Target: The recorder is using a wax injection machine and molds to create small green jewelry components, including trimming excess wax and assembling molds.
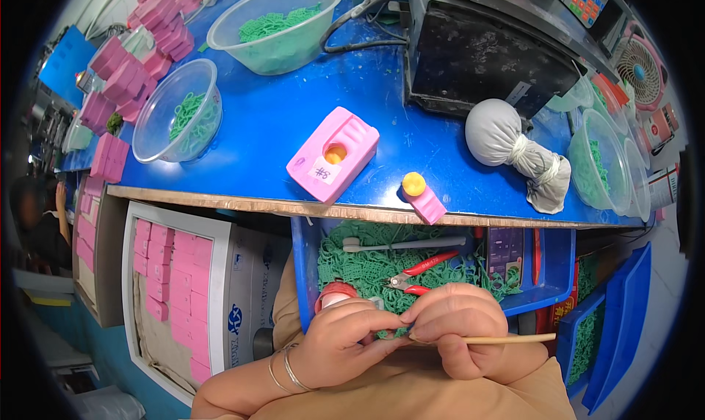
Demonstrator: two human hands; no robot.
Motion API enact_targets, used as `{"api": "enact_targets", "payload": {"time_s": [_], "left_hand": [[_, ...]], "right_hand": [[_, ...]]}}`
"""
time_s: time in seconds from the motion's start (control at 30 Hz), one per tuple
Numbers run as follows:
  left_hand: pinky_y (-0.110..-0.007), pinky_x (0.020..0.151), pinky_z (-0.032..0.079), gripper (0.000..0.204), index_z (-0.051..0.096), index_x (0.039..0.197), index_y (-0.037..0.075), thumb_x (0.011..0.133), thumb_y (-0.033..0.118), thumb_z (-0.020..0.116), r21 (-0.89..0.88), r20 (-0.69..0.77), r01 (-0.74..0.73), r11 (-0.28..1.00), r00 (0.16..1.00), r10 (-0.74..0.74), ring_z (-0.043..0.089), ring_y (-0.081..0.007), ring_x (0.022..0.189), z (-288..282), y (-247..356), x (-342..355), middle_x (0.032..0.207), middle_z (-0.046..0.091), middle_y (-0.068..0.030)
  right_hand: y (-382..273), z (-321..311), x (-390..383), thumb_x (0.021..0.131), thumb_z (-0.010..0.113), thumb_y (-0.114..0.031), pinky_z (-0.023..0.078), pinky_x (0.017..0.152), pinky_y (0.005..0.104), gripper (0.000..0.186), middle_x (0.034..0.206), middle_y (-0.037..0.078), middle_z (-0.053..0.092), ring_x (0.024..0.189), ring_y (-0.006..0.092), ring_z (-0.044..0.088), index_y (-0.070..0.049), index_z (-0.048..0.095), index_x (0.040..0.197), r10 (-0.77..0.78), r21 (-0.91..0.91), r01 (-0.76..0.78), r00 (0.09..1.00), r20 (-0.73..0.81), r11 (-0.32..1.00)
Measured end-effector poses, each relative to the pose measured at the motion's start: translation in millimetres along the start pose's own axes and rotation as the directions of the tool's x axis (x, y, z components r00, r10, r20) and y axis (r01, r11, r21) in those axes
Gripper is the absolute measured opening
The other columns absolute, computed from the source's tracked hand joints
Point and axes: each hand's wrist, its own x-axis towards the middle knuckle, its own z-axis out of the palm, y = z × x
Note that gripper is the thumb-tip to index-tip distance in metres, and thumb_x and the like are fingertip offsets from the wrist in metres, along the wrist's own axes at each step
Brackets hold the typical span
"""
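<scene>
My left hand (339, 343), with bangles at the wrist, pinches a small green piece (391, 333) between thumb and fingers, low in front of my body. In my right hand (464, 323) is a thin wooden-handled tool (518, 339); its tip end meets the green piece and is partly hidden by the fingers. Beneath both hands sits a blue tray (549, 288) full of tangled green pieces (352, 262). On them lie red-handled pliers (433, 262) and a white toothbrush (404, 244). A red, round container (336, 294) is just beyond my left hand.
On the blue table (257, 134) stand a pink block (330, 154), a small pink-and-yellow piece (422, 197), a tied grey cloth pouch (514, 148), and clear bowls (275, 51) of green pieces. A black machine (488, 60) stands behind. More pink blocks (180, 273) fill a box at left.
</scene>
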Motion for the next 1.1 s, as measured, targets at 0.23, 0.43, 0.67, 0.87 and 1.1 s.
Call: {"api": "enact_targets", "payload": {"time_s": [0.23, 0.43, 0.67, 0.87, 1.1], "left_hand": [[-0.026, 0.045, 0.034, 0.025, 0.064, 0.092, 0.004, 0.069, 0.007, 0.074, -0.022, 0.007, -0.004, 1.0, 1.0, 0.004, 0.046, -0.0141, 0.049, -0.2, 0.2, 0.3, 0.06, 0.05, -0.0044], [-0.027, 0.045, 0.034, 0.027, 0.063, 0.093, 0.004, 0.069, 0.006, 0.074, -0.023, 0.007, -0.024, 0.999, 1.0, 0.025, 0.046, -0.0147, 0.049, -0.2, -1.2, 0.1, 0.06, 0.05, -0.0046], [-0.027, 0.045, 0.034, 0.026, 0.063, 0.092, 0.003, 0.068, 0.006, 0.074, -0.013, 0.005, -0.019, 1.0, 1.0, 0.019, 0.046, -0.0153, 0.048, 0.0, -0.8, -0.2, 0.06, 0.049, -0.0047], [-0.027, 0.045, 0.034, 0.027, 0.063, 0.092, 0.003, 0.068, 0.006, 0.075, -0.013, 0.008, -0.031, 0.999, 0.999, 0.031, 0.046, -0.0154, 0.048, -0.1, -0.9, 0.7, 0.059, 0.049, -0.0045], [-0.027, 0.045, 0.034, 0.028, 0.063, 0.092, 0.003, 0.068, 0.006, 0.075, 0.0, 0.0, -0.032, 0.999, 0.999, 0.032, 0.046, -0.0155, 0.048, 0.4, -0.7, 0.0, 0.059, 0.049, -0.0046]], "right_hand": [[-0.7, -0.5, -1.5, 0.081, 0.052, -0.004, 0.052, 0.059, 0.0329, 0.01, 0.074, 0.012, 0.06, 0.069, 0.0274, 0.063, 0.003, 0.057, 0.085, 0.004, 0.008, -0.004, 1.0, -0.014, 1.0], [-1.1, 0.9, -1.2, 0.082, 0.053, -0.005, 0.052, 0.059, 0.0331, 0.01, 0.075, 0.012, 0.06, 0.069, 0.028, 0.063, 0.003, 0.057, 0.086, -0.012, 0.005, 0.012, 1.0, -0.025, 1.0], [-1.3, -0.3, -0.8, 0.082, 0.053, -0.006, 0.052, 0.059, 0.0335, 0.01, 0.075, 0.012, 0.061, 0.069, 0.0278, 0.063, 0.003, 0.056, 0.086, -0.012, -0.001, 0.012, 1.0, 0.003, 1.0], [-1.2, -0.6, -1.3, 0.082, 0.053, -0.005, 0.052, 0.059, 0.0332, 0.009, 0.075, 0.012, 0.061, 0.069, 0.0277, 0.063, 0.003, 0.056, 0.086, 0.001, -0.007, -0.001, 1.0, 0.003, 1.0], [-0.8, 0.0, -1.1, 0.082, 0.053, -0.005, 0.052, 0.059, 0.0331, 0.01, 0.076, 0.012, 0.06, 0.07, 0.0277, 0.063, 0.003, 0.057, 0.087, -0.009, 0.024, 0.009, 1.0, -0.001, 1.0]]}}
